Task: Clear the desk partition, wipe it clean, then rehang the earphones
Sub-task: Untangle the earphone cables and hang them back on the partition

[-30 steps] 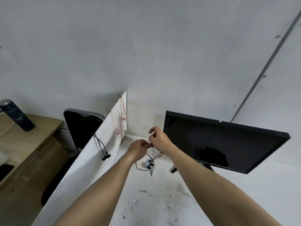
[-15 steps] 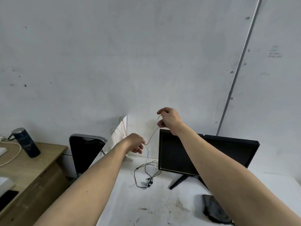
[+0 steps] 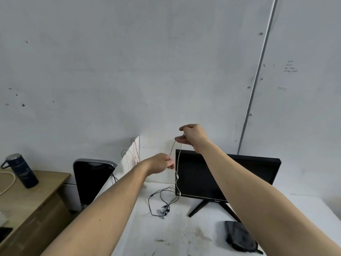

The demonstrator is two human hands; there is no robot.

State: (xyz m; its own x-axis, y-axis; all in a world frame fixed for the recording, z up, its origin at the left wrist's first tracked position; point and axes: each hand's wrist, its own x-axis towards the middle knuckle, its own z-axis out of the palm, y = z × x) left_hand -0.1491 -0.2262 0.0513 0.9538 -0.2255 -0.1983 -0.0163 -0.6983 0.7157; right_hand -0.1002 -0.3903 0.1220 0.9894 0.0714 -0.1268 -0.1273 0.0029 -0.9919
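My right hand (image 3: 192, 135) is raised in front of the wall and pinches a thin pale earphone cable (image 3: 177, 169). My left hand (image 3: 160, 163), lower and to the left, pinches the same cable, which runs taut between the two hands. The rest of it dangles down in front of the monitor (image 3: 228, 178). Black earphones (image 3: 162, 202) lie in a loose tangle on the white desk (image 3: 166, 237). The white desk partition (image 3: 120, 172) stands at the left with red and black earphones (image 3: 135, 154) hanging over its top edge.
A dark grey cloth (image 3: 239, 237) lies on the desk at the right, near the monitor's stand. A black chair back (image 3: 92, 180) is behind the partition. On the wooden desk (image 3: 27, 200) at the left stand a dark flask (image 3: 23, 170) and a white cable.
Both hands rose from low over the desk. My right hand lifted the pale cable high and my left hand slid along it, stretching it out. The view tilted upward.
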